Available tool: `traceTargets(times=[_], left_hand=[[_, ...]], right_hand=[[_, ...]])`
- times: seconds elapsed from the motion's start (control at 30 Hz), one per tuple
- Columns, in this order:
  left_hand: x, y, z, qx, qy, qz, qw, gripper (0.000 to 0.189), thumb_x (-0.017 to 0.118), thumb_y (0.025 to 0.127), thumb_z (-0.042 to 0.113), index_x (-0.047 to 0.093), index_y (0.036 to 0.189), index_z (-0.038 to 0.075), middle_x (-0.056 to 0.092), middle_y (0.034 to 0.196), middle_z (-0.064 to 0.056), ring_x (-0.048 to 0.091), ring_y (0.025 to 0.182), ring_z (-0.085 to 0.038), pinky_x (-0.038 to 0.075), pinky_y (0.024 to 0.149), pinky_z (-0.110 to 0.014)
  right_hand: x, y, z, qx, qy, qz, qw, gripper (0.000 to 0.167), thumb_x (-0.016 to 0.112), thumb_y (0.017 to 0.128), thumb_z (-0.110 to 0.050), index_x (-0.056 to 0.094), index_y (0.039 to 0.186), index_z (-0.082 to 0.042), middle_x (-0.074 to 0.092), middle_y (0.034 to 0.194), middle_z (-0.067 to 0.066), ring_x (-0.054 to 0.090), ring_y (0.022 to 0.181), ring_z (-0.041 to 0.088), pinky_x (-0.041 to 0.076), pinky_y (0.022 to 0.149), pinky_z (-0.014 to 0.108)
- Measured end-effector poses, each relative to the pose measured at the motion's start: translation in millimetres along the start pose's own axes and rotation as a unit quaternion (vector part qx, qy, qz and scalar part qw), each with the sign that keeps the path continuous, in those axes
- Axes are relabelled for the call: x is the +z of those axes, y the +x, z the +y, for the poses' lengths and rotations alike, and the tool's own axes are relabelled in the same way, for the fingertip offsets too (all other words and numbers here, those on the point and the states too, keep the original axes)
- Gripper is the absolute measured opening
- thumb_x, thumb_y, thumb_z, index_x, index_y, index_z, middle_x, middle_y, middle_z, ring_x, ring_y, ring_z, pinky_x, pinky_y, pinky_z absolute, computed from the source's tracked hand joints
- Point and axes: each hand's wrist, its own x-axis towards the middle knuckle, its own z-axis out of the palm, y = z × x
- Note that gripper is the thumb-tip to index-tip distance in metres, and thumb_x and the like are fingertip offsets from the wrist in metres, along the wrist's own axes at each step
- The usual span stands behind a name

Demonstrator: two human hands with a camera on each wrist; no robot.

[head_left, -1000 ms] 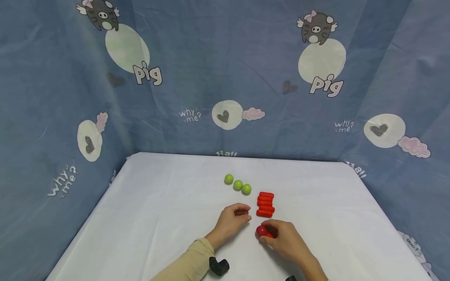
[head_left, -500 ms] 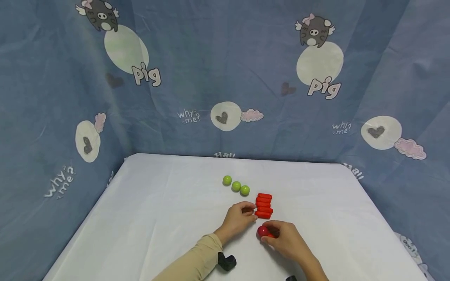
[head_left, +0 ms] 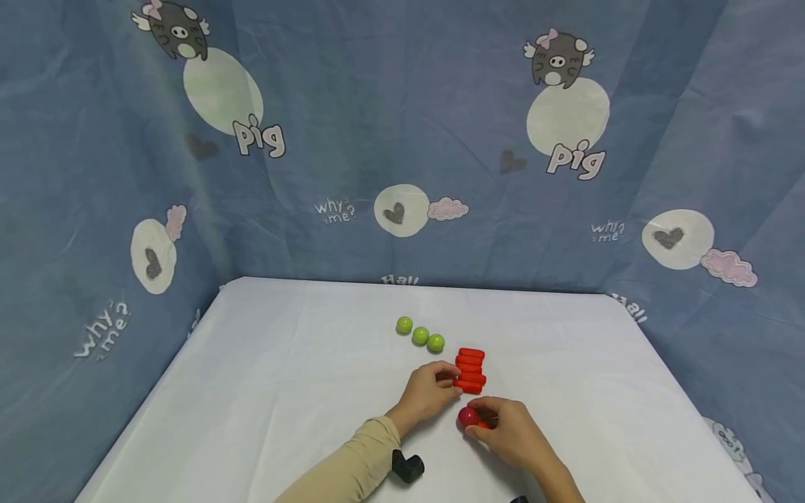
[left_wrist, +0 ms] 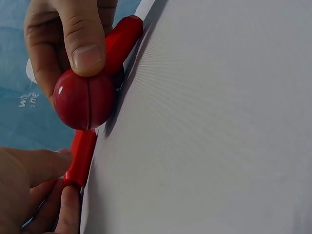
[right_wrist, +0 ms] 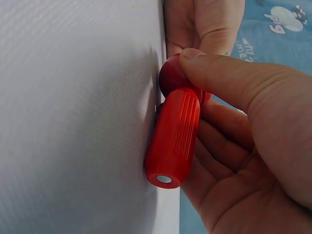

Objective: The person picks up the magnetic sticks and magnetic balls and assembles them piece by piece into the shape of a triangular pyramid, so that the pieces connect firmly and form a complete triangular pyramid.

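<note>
My right hand pinches a dark red ball with the thumb on its side, low over the white cloth. Against the ball sits a red magnetic rod, with a silvery disc in its end face, reaching back under the palm. My left hand is at the nearest rod of a row of several red rods. Thumb and fingers close on that rod's left end; in the left wrist view this red rod shows between thumb and fingertip. Three green balls lie in a slanting line beyond the row.
A white cloth covers the table. Behind it hangs a blue printed curtain. A black band piece shows at the left wrist, over the tan sleeve.
My left hand has moved right to the nearest red rod, its fingers now at the rod's end. The right hand stays almost in place with the ball. The view has shifted slightly.
</note>
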Motion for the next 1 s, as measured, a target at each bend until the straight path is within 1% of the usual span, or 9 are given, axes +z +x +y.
traceTargets(times=[0.17,0.3,0.43,0.67,1.0], left_hand=[[2.0,1.8,-2.6,0.007,0.013,-0.005,0.9999,0.024,0.079,0.083,-0.001,0.072,0.106,0.003,0.073,0.109,-0.010,0.074,0.100,-0.021,0.060,0.086,-0.024],[3.4,3.0,-3.8,0.011,0.025,-0.003,0.9996,0.023,0.079,0.083,0.000,0.072,0.103,0.005,0.074,0.104,-0.008,0.073,0.095,-0.017,0.059,0.083,-0.022],[3.6,2.7,-3.3,0.014,0.037,-0.003,0.9992,0.021,0.080,0.082,0.000,0.073,0.101,0.006,0.074,0.100,-0.005,0.071,0.091,-0.013,0.059,0.081,-0.020],[3.5,3.0,-2.7,0.024,0.034,-0.012,0.9990,0.020,0.080,0.082,0.000,0.073,0.099,0.007,0.074,0.099,-0.004,0.072,0.089,-0.012,0.058,0.080,-0.019],[4.3,4.9,-4.1,0.030,0.058,-0.030,0.9974,0.020,0.081,0.082,0.001,0.075,0.099,0.009,0.075,0.098,-0.003,0.070,0.089,-0.011,0.057,0.080,-0.019]], right_hand=[[1.7,0.7,1.0,-0.007,-0.005,0.000,1.0000,0.037,0.086,0.081,-0.017,0.074,0.114,-0.007,0.077,0.103,0.004,0.071,0.086,0.013,0.060,0.075,0.024],[2.3,1.5,2.1,-0.017,-0.008,0.000,0.9998,0.036,0.086,0.082,-0.018,0.074,0.114,-0.007,0.077,0.104,0.004,0.072,0.087,0.013,0.059,0.075,0.022],[2.0,1.5,2.8,-0.019,-0.006,-0.003,0.9998,0.037,0.086,0.082,-0.017,0.074,0.114,-0.006,0.077,0.103,0.005,0.072,0.087,0.013,0.059,0.075,0.021],[1.0,1.6,2.6,-0.020,-0.011,-0.003,0.9997,0.036,0.086,0.081,-0.018,0.074,0.114,-0.008,0.077,0.103,0.003,0.071,0.087,0.013,0.060,0.076,0.024],[1.7,1.0,2.1,-0.023,-0.014,-0.003,0.9996,0.036,0.086,0.081,-0.016,0.074,0.114,-0.007,0.077,0.102,0.004,0.072,0.087,0.014,0.060,0.076,0.024]])
